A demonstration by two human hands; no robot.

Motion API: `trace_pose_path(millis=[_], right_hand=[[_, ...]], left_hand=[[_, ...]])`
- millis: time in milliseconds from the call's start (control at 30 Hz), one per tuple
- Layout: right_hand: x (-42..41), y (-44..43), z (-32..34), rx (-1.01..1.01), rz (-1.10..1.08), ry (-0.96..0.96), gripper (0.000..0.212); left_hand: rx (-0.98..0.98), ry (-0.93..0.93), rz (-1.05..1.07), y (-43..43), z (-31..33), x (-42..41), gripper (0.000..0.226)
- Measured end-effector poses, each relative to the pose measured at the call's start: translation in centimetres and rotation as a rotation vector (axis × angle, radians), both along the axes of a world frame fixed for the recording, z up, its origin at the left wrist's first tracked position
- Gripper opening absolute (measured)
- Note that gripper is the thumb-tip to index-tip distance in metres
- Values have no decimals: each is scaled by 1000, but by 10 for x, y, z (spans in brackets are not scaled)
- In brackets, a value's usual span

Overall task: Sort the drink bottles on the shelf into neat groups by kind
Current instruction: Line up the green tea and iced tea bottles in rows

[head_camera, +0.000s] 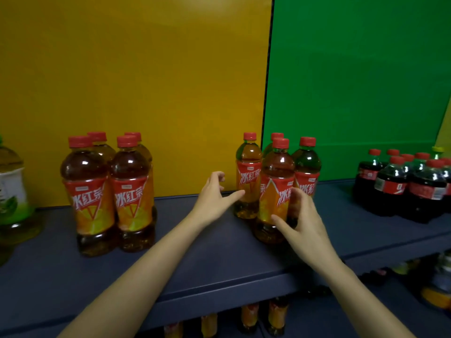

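Several red-capped iced tea bottles stand on the dark blue shelf (pixel 207 252) in two clusters: one on the left (pixel 90 191) and one at the centre. My right hand (pixel 305 228) wraps round the front bottle of the centre cluster (pixel 274 176), with the thumb across its lower label and the fingers on its right side. My left hand (pixel 214 193) is spread beside the rear-left bottle of that cluster (pixel 249 167), and its thumb tip reaches the label. Two more iced tea bottles (pixel 306 164) stand behind.
A group of dark cola bottles (pixel 400 186) with red caps stands at the right end of the shelf. A large green tea bottle (pixel 12 186) stands at the far left. More bottles (pixel 249 315) show on the shelf below. Yellow and green panels back the shelf.
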State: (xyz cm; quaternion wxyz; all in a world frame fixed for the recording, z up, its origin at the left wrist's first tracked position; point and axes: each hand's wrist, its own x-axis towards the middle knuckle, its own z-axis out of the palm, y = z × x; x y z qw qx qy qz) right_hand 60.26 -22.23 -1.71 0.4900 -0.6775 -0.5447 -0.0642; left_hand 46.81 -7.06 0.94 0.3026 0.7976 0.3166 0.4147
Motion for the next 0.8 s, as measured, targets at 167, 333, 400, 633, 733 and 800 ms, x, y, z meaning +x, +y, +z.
trace_pose_path(millis=[167,333,400,633,733,800], right_hand=[[4,3,-6,-39,94,22,82],[8,5,-4,7,87,-24,76],[9,6,-3,7,108,-19,74],[19,20,2,-120,310,296,69],[16,26,-1,-127,340,286,83],[13,27,-5,-98,310,227,86]], left_hand=[[-316,-87,-115,11,3,37,81],[-386,-114,-180,12,1,53,71],[-376,-120,-178,12,-1,59,60],[-309,-166,-7,20,-5,74,43],[-239,-153,55,20,-7,73,42],[-190,-167,110,19,-9,68,44]])
